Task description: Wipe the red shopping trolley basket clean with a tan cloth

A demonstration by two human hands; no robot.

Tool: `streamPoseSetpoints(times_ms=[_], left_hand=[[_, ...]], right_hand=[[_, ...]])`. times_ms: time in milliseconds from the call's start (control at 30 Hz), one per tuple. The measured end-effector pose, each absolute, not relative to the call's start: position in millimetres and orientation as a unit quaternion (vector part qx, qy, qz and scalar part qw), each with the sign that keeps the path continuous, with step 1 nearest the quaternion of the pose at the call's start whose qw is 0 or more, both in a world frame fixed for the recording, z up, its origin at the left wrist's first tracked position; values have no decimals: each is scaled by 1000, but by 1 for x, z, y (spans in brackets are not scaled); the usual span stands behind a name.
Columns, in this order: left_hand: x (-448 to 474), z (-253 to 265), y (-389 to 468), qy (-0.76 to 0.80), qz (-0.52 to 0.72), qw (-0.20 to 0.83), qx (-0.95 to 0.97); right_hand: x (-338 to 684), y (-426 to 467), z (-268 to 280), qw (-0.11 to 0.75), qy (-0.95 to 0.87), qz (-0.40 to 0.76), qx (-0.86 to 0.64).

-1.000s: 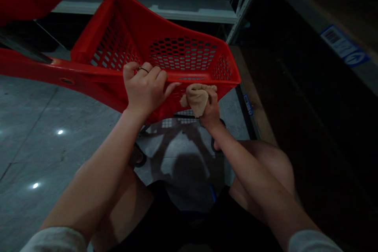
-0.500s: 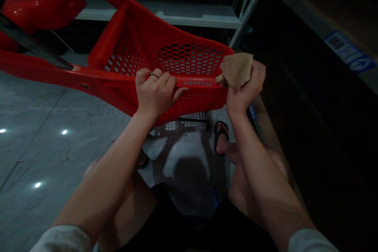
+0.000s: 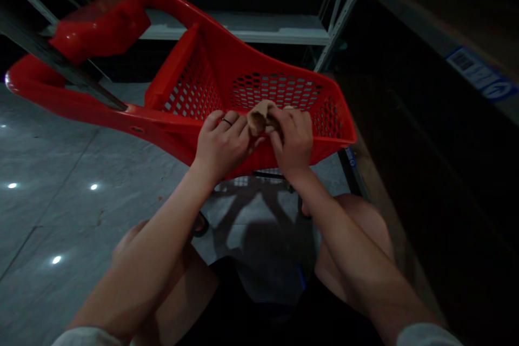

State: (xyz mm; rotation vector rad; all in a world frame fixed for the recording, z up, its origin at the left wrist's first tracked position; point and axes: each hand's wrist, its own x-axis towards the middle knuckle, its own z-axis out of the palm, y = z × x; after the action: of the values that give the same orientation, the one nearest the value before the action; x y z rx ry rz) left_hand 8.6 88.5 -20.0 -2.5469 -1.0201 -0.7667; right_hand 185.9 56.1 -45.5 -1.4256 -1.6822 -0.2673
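Note:
A red plastic shopping cart [image 3: 223,59] with perforated walls stands before me, its handle toward the left. My left hand [image 3: 223,143], with a dark ring on one finger, is closed over the near rim of the basket. Close beside it, my right hand [image 3: 295,143] grips a crumpled tan cloth [image 3: 259,116] against the same rim. Part of the cloth is hidden under the right fingers. The two hands are almost touching.
A white metal shelf [image 3: 284,37] runs behind the cart, with a slotted upright [image 3: 344,11]. On the right is a dark shelf edge bearing a blue and white barcode label [image 3: 480,73]. Grey floor tiles [image 3: 52,173] lie at left.
My right hand has slid left along the rim with the cloth, from the basket's right end to beside my left hand. The cart appears slightly farther right and lower in view.

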Motion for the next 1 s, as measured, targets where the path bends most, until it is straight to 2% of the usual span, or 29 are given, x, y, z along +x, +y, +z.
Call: streamPoseSetpoints(times_ms=[133, 300, 433, 633, 767, 867, 933, 1000], left_hand=[[-32, 6, 76, -404, -316, 112, -851], [-84, 17, 80, -472, -350, 129, -799], [-93, 3, 91, -478, -373, 157, -780], [-72, 0, 79, -504, -370, 177, -760], [-62, 11, 60, -500, -299, 220, -782], [-82, 19, 50, -410, -258, 228, -845], [-104, 27, 43, -383, -315, 243, -834], [-122, 39, 36, -432, -420, 254, -756]], right_hand=[[254, 51, -64, 388, -639, -150, -647], [301, 43, -77, 405, -554, -178, -705], [269, 38, -74, 434, -551, -143, -698], [143, 49, -39, 472, -629, -47, -616], [88, 56, -15, 476, -663, -6, -578], [97, 50, -12, 447, -689, -23, -570], [123, 44, -17, 423, -696, -41, -579], [153, 39, -25, 399, -695, -52, -596]])
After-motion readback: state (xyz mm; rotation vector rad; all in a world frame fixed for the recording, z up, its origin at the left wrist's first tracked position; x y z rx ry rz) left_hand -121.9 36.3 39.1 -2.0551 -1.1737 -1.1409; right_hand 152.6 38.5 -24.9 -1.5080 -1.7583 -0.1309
